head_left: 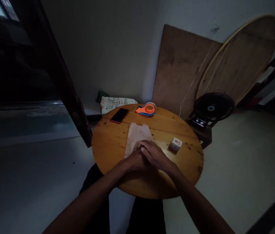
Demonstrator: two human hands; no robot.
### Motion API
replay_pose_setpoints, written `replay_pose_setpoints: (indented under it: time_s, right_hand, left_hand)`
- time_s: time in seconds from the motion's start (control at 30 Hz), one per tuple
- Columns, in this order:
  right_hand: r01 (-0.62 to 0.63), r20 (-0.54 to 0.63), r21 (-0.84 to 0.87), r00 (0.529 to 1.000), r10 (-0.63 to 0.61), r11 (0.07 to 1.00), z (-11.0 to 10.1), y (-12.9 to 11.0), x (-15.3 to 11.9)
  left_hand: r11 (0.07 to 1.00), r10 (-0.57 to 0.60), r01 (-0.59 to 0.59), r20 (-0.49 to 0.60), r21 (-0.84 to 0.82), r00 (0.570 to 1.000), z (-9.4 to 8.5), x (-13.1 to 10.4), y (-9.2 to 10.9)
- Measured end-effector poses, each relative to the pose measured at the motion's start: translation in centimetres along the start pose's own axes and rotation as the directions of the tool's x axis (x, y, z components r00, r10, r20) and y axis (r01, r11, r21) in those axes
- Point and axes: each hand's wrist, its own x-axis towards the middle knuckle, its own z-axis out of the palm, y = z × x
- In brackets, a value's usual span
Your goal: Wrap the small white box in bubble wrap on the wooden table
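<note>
My right hand (pixel 155 153) is folded over my left hand (pixel 137 160), its fingers closed and pressed together on top. The left fingers are mostly covered by the right ones. Both hands rest at the near end of a sheet of clear bubble wrap (pixel 138 131), which lies flat on the round wooden table (pixel 108 143). Anything between the palms is hidden. To the right of my hands stands a small white box (pixel 175 144) with a red mark on top.
An orange and blue tape dispenser (pixel 147 109) lies at the table's far edge, with a red-edged phone (pixel 119 115) to its left. Beyond the right edge a black fan (pixel 211 106) sits on a low stand. Wooden boards (pixel 183 65) lean against the wall.
</note>
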Motion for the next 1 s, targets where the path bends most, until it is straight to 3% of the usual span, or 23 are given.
replay_pose_setpoints:
  time_s: [0.13,0.27,0.4,0.5,0.77,1.0]
  right_hand:
    - [-0.226,-0.061,-0.193,0.974,0.219,0.955,1.0,3.7,1.3]
    - [-0.303,-0.007,-0.337,0.948,0.319,0.892,0.7,6.5,0.4]
    - [-0.312,-0.053,-0.393,0.947,0.318,0.865,1.5,6.6,-0.4]
    - [-0.299,-0.067,-0.390,0.952,0.297,0.871,1.9,6.4,-0.6]
    - [-0.289,-0.059,-0.382,0.956,0.289,0.878,1.6,6.5,-0.9]
    - [-0.309,-0.073,-0.371,0.950,0.305,0.876,1.6,6.6,-1.2]
  left_hand:
    - [1.000,-0.020,0.019,-0.026,-0.023,0.999,-0.2,-0.1,0.2]
    - [0.997,-0.050,0.052,0.027,-0.065,0.998,-1.1,-0.6,0.8]
    - [0.996,-0.048,0.048,0.010,-0.073,0.999,-2.2,-0.7,0.6]
    - [0.991,-0.132,0.132,-0.026,-0.008,0.991,-2.8,-0.2,-0.7]
    - [0.973,-0.212,0.195,0.143,0.124,0.967,-3.0,0.2,-5.7]
    - [0.982,-0.171,0.155,0.155,0.112,0.973,-3.0,0.0,-7.1]
